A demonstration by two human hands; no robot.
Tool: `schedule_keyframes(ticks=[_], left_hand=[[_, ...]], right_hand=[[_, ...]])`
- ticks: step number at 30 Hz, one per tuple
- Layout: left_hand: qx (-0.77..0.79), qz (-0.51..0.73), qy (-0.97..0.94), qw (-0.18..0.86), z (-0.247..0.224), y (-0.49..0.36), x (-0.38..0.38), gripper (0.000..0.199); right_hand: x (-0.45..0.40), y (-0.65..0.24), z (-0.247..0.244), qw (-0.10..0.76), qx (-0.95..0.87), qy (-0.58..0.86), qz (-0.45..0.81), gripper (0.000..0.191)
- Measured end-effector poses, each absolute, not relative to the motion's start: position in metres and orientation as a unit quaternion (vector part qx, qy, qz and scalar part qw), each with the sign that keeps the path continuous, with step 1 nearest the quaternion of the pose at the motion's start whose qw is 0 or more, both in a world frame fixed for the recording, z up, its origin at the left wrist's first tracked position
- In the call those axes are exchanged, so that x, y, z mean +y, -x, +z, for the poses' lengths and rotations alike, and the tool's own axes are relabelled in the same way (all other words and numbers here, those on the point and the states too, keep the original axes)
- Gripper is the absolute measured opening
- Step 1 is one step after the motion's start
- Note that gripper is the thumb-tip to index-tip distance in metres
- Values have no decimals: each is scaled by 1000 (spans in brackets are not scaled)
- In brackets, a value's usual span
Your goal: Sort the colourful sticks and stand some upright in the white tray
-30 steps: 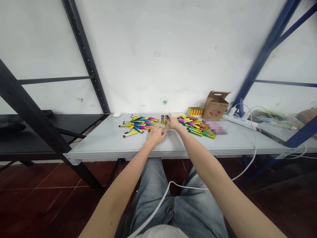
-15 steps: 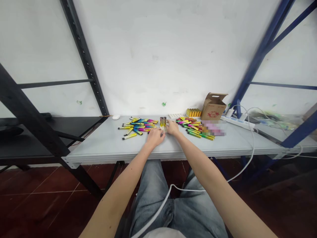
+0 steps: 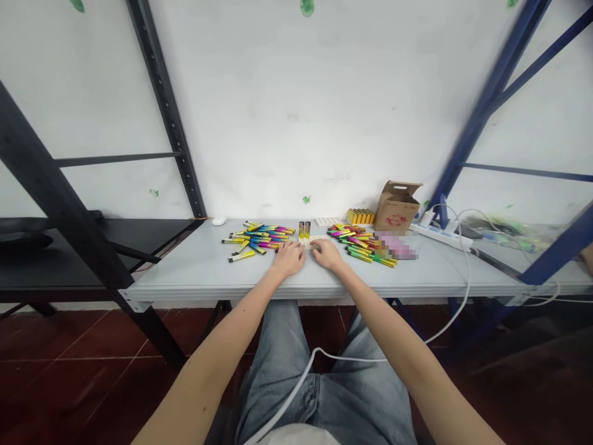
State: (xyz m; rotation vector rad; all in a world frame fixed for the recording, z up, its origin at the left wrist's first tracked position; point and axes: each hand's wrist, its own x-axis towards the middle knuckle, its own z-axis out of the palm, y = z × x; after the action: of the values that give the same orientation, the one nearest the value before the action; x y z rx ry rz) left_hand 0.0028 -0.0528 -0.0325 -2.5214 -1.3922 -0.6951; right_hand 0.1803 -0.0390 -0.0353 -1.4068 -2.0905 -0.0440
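Both hands rest on the grey tabletop, side by side. The left hand and right hand meet at a small pale tray; whether either grip holds it I cannot tell. Two gold tubes stand upright just behind, between two heaps of colourful tubes.

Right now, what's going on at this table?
A person sits at a grey table with both hands resting on it, the left hand and right hand close together at a small pale tray. Whether either hand grips anything is too small to tell. Two gold-capped sticks stand upright just behind the hands. Colourful sticks lie in a left pile and a right pile. A cardboard box stands farther right.
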Motion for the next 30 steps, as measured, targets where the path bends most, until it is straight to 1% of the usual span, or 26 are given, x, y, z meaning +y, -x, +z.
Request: schedule_keyframes(ticks=[6, 13, 18, 21, 24, 27, 30], left_hand=[[-473, -228, 847, 86, -36, -3, -50, 42], [-507, -273, 811, 106, -32, -4, -52, 30], [-512, -290, 801, 109, -33, 3, -57, 32], [-490, -300, 810, 114, -27, 30, -59, 36], [-479, -294, 817, 127, -15, 79, -54, 38], [-499, -241, 823, 126, -5, 131, -44, 34], [-531, -180, 821, 106, -4, 164, -37, 31]], right_hand=[[-39, -178, -37, 285, -786, 548, -10, 42], [-39, -179, -36, 274, -785, 556, -1, 44], [-41, -179, -34, 275, -784, 556, 0, 43], [-42, -179, -33, 277, -781, 560, 1, 42], [-44, -179, -32, 278, -778, 564, 5, 42], [-45, -178, -31, 280, -775, 566, 10, 42], [-46, -178, -29, 282, -773, 568, 13, 42]])
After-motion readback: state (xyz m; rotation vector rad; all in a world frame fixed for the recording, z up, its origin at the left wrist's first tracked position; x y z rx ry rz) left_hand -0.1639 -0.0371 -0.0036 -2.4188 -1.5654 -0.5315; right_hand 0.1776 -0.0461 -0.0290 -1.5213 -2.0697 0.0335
